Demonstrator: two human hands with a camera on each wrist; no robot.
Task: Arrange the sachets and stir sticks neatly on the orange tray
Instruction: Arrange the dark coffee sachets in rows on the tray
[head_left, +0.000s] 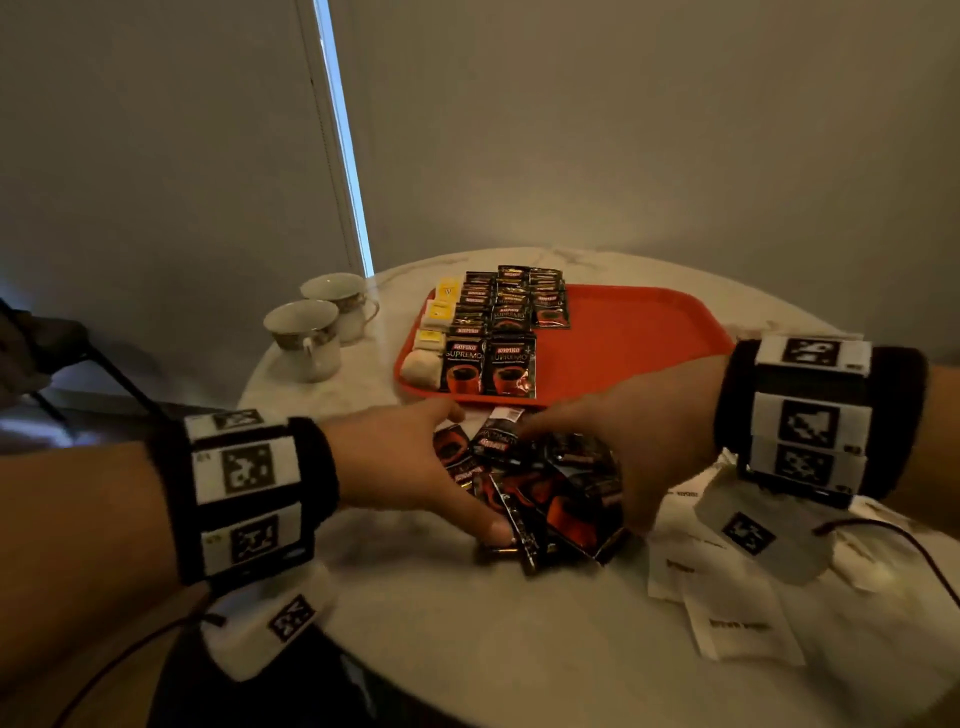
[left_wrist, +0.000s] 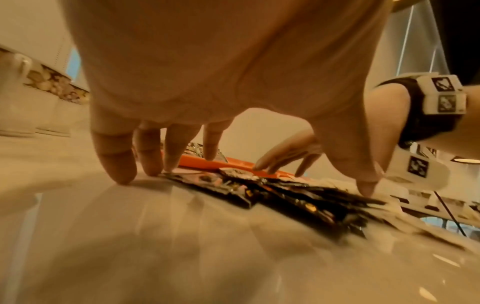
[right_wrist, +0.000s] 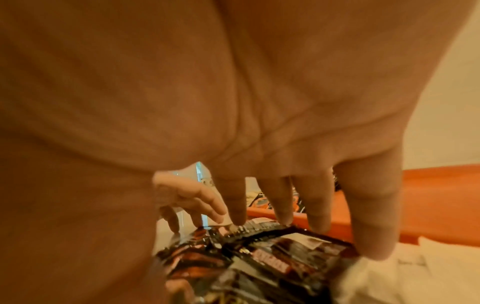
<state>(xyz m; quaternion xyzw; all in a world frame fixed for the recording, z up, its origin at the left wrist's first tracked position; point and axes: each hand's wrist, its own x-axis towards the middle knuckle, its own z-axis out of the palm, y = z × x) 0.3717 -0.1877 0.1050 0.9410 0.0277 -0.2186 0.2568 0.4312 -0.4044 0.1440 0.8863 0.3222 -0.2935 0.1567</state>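
Both hands, left (head_left: 410, 457) and right (head_left: 623, 431), fingers spread, nothing gripped, corral loose sachets (head_left: 550, 499); next, pinch one onto tray (head_left: 649, 338).

Black sachets (head_left: 540, 493) heaped before orange tray (head_left: 639, 343); apparently overlapping.

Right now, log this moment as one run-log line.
left hand: fingers spread on loose coffee sachets | right hand: same pile, opposite side | orange tray: left part filled in rows | white sachets: on table

Home nook: teacups (head_left: 311, 332), marble table (head_left: 519, 649)
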